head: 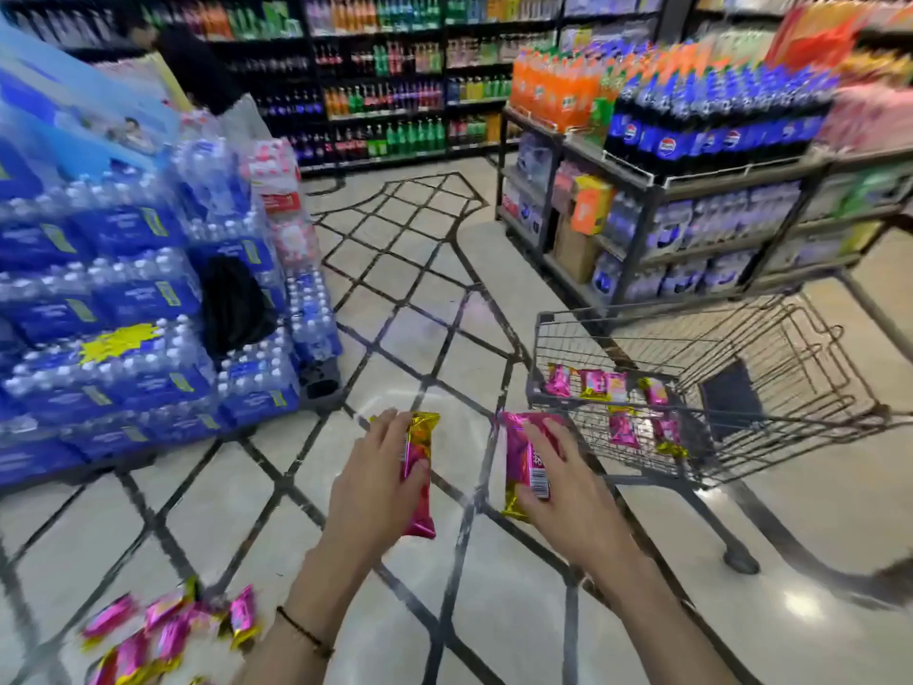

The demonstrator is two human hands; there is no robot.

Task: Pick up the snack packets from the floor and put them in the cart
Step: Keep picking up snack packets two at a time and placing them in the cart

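My left hand grips a pink and gold snack packet in mid-air. My right hand holds a second pink packet just left of the wire shopping cart. Several pink packets lie inside the cart's basket. More packets are scattered on the floor at the lower left, behind my left forearm.
Stacked blue water-bottle cases rise on the left with a black bag resting on them. A soda display rack stands right behind the cart. A person in dark clothes stands far left. Tiled floor runs ahead.
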